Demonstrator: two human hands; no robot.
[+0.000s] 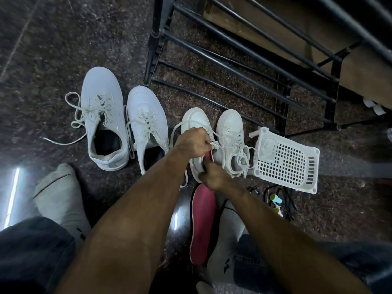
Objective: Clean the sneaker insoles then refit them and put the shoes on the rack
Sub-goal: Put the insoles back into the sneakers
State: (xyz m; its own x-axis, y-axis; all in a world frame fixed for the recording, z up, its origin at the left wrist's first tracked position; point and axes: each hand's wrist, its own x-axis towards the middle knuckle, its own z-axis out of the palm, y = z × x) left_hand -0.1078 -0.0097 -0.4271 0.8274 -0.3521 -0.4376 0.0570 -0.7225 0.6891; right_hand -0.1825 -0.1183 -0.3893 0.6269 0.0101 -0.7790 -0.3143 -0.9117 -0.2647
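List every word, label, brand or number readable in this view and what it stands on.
None can be read.
Large sneaker: dark mark on its side, too blurred to tell.
Sock: dark marks, not legible.
Small items by the white basket: too small.

Four white sneakers in a row on dark floor, red insole (209,156) partly inside the third sneaker (198,128), another red insole (202,221) flat on floor, black rack (244,66) behind

No legible writing anywhere

The large white sneaker (104,115) at the far left of the floor carries a dark mark on its upper near the laces, too blurred to read as a logo or word; no letters, numbers or signs can be made out elsewhere.
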